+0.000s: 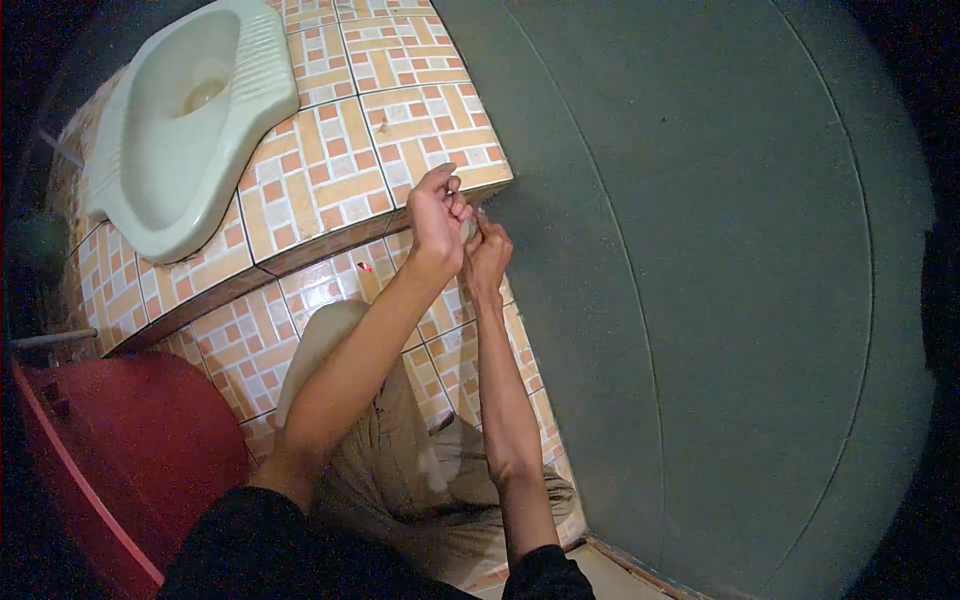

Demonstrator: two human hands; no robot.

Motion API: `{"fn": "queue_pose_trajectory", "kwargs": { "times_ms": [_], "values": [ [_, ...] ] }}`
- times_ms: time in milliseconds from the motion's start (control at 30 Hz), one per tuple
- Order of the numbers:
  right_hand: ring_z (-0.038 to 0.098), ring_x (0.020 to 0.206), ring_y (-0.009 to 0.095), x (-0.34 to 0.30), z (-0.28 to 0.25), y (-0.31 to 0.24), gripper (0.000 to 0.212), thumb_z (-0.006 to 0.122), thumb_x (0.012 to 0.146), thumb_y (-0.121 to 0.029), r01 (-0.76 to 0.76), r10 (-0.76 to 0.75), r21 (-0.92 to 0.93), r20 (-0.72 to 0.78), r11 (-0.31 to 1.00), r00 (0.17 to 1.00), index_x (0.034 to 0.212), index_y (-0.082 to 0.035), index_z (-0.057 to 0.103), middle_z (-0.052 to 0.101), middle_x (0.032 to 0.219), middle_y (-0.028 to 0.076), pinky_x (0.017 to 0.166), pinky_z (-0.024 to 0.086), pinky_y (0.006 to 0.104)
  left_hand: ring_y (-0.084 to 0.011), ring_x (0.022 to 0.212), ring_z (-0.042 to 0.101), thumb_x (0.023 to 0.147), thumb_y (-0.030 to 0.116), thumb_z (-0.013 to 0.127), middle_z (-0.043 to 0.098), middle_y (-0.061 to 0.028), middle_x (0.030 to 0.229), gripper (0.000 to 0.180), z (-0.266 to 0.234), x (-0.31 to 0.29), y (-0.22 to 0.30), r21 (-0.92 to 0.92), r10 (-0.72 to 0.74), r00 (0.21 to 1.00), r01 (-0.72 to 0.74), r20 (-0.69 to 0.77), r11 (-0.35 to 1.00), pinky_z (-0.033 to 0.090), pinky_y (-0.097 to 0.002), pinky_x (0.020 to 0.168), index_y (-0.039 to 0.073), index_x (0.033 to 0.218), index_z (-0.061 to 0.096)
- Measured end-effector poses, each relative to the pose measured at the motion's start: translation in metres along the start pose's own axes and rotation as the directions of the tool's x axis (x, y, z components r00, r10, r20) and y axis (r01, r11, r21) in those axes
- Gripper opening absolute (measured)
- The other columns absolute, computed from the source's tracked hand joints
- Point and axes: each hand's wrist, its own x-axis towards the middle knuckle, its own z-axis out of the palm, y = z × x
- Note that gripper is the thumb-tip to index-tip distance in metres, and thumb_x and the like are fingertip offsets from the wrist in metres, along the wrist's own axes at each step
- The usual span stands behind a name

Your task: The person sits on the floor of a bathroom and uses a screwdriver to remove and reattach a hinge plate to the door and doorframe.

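Note:
My left hand [437, 207] and my right hand [487, 256] are pressed together at the corner of the raised tiled step [330, 170], right against the green wall [700, 260]. Both are closed around a small grey object [470, 229] held between their fingers; most of it is hidden, so I cannot tell what it is. The left hand is on top with its fingers curled over, and the right hand is just below it. Both forearms reach up from the lower edge over my bent knee in khaki trousers [400, 470].
A white squat toilet pan [185, 120] is set into the raised step at the upper left. A red plastic tub [130, 440] stands at the lower left, with a thin metal pipe [50, 340] above it. Orange-and-white patterned tiles [250, 345] cover the lower floor.

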Motion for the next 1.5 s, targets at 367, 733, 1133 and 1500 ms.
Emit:
{"fn": "queue_pose_trajectory", "kwargs": {
  "times_ms": [367, 733, 1133, 1500],
  "values": [
    [0.059, 0.066, 0.031, 0.019, -0.048, -0.042, 0.031, 0.059, 0.090, -0.003, -0.011, 0.043, 0.115, -0.273, 0.993, 0.961, 0.119, -0.003, 0.070, 0.059, 0.074, 0.017, 0.064, 0.049, 0.0426, -0.0113, 0.061, 0.037, 0.090, 0.020, 0.056, 0.048, -0.0013, 0.083, 0.032, -0.002, -0.002, 0.008, 0.014, 0.000, 1.000, 0.001, -0.032, 1.000, 0.033, -0.0282, 0.057, 0.001, 0.116, 0.053],
    [0.040, 0.051, 0.005, -0.005, 0.039, 0.021, 0.027, 0.057, 0.100, -0.018, -0.518, 0.640, 0.821, 0.535, -0.239, 0.552, 0.124, -0.009, 0.066, 0.064, 0.086, 0.005, 0.043, 0.030, 0.0202, -0.0117, 0.061, 0.036, 0.089, 0.020, 0.057, 0.048, -0.0023, 0.084, 0.035, 0.002, -0.001, 0.004, 0.019, -0.026, 0.999, 0.027, -0.037, 0.999, 0.032, -0.0281, 0.057, 0.000, 0.117, 0.052],
    [0.054, 0.067, 0.014, -0.002, 0.091, -0.005, 0.018, 0.052, 0.101, -0.015, -0.472, 0.704, 0.869, 0.427, -0.146, 0.568, 0.095, -0.002, 0.064, 0.062, 0.085, 0.007, 0.059, 0.044, 0.0270, -0.0122, 0.061, 0.037, 0.088, 0.019, 0.056, 0.049, -0.0023, 0.082, 0.032, 0.001, -0.002, 0.007, -0.009, -0.035, 0.997, 0.034, -0.064, 0.999, 0.032, -0.0285, 0.055, 0.001, 0.114, 0.053],
    [0.036, 0.044, 0.005, 0.008, 0.069, -0.012, 0.026, 0.066, 0.097, -0.027, -0.572, 0.766, 0.814, 0.433, -0.105, 0.475, 0.078, -0.010, 0.062, 0.050, 0.062, -0.004, 0.036, 0.024, 0.0240, -0.0104, 0.055, 0.035, 0.089, 0.020, 0.059, 0.045, 0.0019, 0.075, 0.014, 0.003, -0.003, 0.006, -0.031, -0.034, 0.998, 0.032, -0.056, 0.999, 0.031, -0.0274, 0.051, 0.010, 0.097, 0.054]
  ]
}}
